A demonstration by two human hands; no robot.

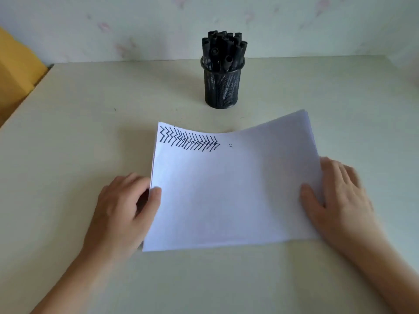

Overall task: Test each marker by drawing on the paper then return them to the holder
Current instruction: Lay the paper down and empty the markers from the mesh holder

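I am holding a thin stack of white paper sheets [226, 189] by its two side edges on the pale cream desk [68, 155]: my left hand [122, 207] is pinching the left edge, thumb on top, and my right hand [340, 198] is gripping the right edge, blurred, thumb lying on the sheet. The stack is sagging in the middle with its far right corner raised, so the sheets could slide apart or crease if my grip is uneven. A row of black zigzag strokes [189, 140] is running along the far left of the top sheet. Beyond it, well apart, the black mesh holder [222, 87] is standing upright, crowded with capped black markers [223, 49].
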